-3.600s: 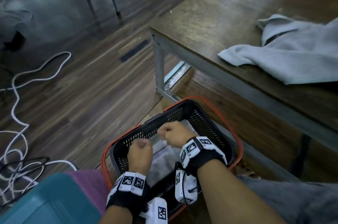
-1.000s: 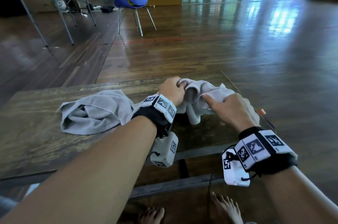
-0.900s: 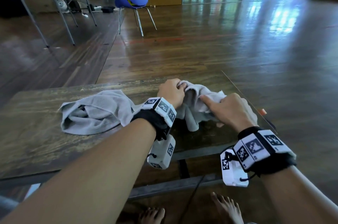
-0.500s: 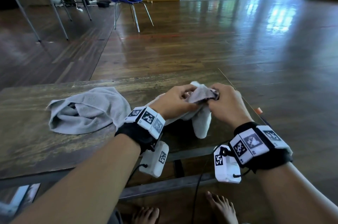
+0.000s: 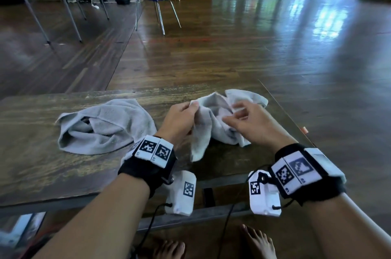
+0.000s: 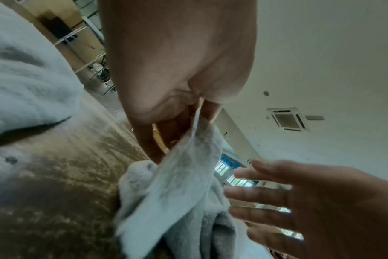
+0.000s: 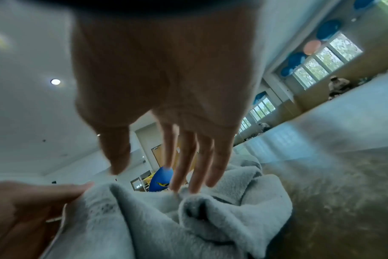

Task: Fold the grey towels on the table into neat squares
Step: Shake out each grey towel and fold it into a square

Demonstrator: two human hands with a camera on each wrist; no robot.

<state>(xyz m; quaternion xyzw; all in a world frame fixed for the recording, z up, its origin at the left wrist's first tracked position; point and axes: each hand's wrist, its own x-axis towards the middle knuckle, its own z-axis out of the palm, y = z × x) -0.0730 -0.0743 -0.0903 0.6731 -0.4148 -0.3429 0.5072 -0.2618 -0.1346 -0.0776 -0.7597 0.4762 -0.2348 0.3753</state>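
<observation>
Right hand (image 5: 257, 124) released since 0.5 s ago, fingers spread, apparently brushing crumpled towel (image 5: 213, 119); left hand (image 5: 179, 120) pinches its edge.

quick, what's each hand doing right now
Left hand: pinching an edge of the grey towel.
Right hand: open, fingers straight, reaching into the same towel.
</observation>
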